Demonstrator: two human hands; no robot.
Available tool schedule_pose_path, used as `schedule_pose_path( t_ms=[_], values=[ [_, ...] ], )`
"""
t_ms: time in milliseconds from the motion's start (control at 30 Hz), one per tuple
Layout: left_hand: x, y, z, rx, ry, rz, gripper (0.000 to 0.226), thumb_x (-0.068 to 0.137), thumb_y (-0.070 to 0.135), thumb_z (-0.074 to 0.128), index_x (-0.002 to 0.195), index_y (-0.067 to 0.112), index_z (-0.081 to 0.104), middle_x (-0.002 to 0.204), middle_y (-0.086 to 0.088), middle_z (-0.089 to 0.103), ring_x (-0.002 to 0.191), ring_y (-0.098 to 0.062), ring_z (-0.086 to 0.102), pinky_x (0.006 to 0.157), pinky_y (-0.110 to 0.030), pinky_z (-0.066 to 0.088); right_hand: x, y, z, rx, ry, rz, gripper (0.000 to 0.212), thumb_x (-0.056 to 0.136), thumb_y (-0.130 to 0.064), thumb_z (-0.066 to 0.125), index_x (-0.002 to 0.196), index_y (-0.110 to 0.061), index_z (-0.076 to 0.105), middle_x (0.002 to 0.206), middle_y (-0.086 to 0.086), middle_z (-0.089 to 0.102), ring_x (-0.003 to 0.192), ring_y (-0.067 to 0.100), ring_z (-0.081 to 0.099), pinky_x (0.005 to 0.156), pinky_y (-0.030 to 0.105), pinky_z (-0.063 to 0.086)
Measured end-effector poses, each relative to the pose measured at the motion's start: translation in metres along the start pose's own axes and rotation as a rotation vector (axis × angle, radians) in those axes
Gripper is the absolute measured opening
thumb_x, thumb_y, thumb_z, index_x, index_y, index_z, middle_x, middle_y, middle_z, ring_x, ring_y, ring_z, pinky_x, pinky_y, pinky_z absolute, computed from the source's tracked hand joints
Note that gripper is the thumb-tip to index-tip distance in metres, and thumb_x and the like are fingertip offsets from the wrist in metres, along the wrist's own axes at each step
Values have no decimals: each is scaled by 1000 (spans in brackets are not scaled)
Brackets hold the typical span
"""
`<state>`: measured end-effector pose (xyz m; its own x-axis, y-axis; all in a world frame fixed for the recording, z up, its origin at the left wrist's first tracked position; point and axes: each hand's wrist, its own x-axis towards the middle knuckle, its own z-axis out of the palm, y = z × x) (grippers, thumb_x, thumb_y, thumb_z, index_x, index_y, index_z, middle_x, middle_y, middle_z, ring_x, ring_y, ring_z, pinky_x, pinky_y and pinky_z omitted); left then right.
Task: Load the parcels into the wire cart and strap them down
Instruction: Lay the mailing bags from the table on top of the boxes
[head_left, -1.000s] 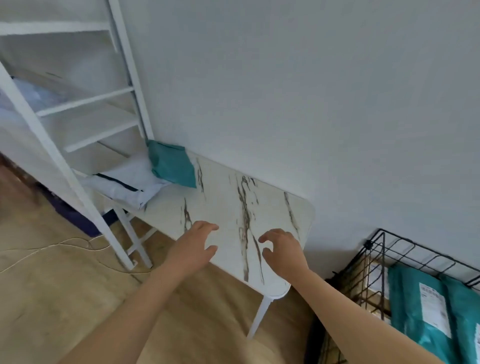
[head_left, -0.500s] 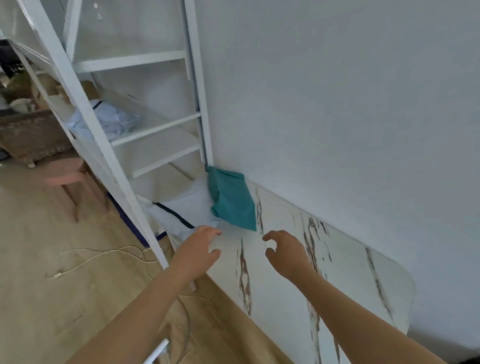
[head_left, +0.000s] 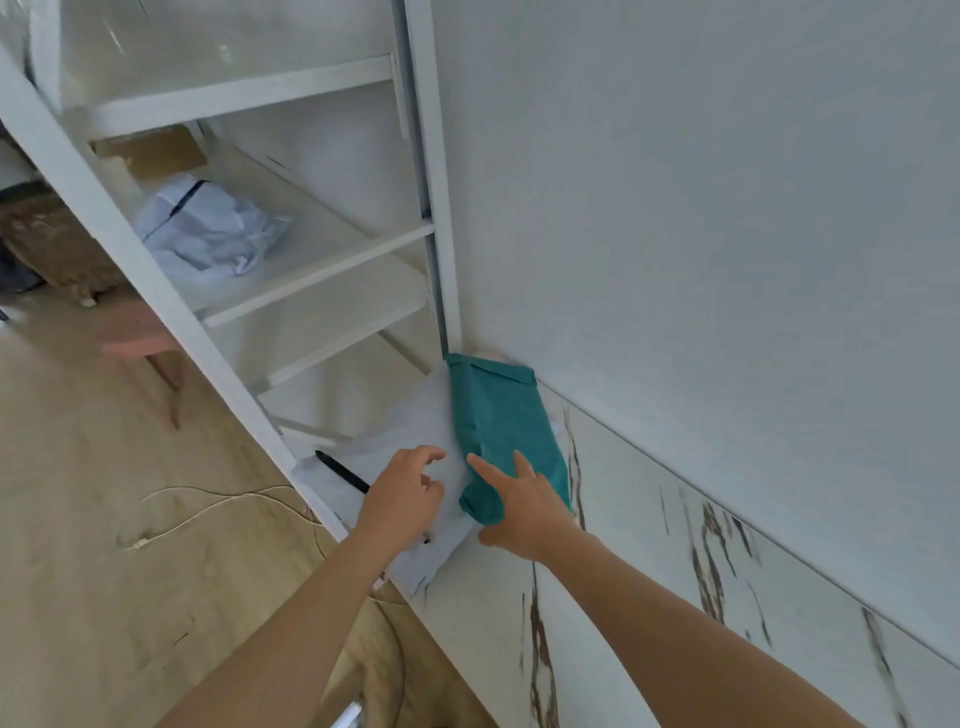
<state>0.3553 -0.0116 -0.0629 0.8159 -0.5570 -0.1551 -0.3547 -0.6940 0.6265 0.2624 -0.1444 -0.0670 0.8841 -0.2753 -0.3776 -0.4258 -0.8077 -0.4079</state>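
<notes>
A pale grey wall (head_left: 701, 208) fills the right of the view, and a wood-look floor (head_left: 104, 597) spreads across the lower left. Against the wall stands a white shelf unit (head_left: 311, 270) with slanted uprights; on one of its shelves lies a crumpled white bag (head_left: 208, 228), with a brown cardboard piece (head_left: 156, 150) behind it. Below the wall runs a white table (head_left: 649, 623) with dark marble-like streaks.

At the table's far end, hard by the shelf unit, two parcels lie together — a flat white parcel (head_left: 395, 441) with a black stripe, and a teal parcel (head_left: 498, 421) resting partly on top of it, its far end against the wall.

The left hand (head_left: 402, 499) hovers over the white parcel, fingers loosely curled and spread, gripping nothing. The right hand (head_left: 524, 506) lies at the near end of the teal parcel, fingers stretched out on it, thumb apart — open, not clamped. The two hands sit just beside each other.

A thin white cable (head_left: 208, 506) trails over the floor near the shelf unit's foot.
</notes>
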Motion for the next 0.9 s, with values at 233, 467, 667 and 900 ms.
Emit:
schedule_pose_path(
  t_ms=[233,467,667,900],
  values=[
    [53,-11,-9,-49,-146,35,37,94,16,49,130,22,48,131,2,46,101,-10,51,88,-24,43,40,-2,7,50,-6,167,72,74,-28,75,134,-28,35,142,9,29,115,31,49,97,40,48],
    [87,-17,-19,-86,-278,53,36,93,18,51,129,19,51,132,1,49,107,-11,51,93,-23,39,45,-4,-18,69,225,332,27,84,-3,42,105,-15,54,91,3,57,79,19,47,71,29,43],
    [101,-4,-16,-202,-343,39,36,93,14,52,130,16,51,130,0,52,114,-14,50,89,-20,37,56,3,-60,516,473,593,37,78,7,36,82,-16,65,83,7,61,73,24,52,61,27,42],
    [112,23,-13,-196,-234,118,57,88,12,59,140,17,36,139,-7,42,116,-21,51,96,-29,41,47,-3,-115,1001,717,571,39,67,12,29,52,-17,51,72,16,60,60,25,46,50,25,35]
  ],
)
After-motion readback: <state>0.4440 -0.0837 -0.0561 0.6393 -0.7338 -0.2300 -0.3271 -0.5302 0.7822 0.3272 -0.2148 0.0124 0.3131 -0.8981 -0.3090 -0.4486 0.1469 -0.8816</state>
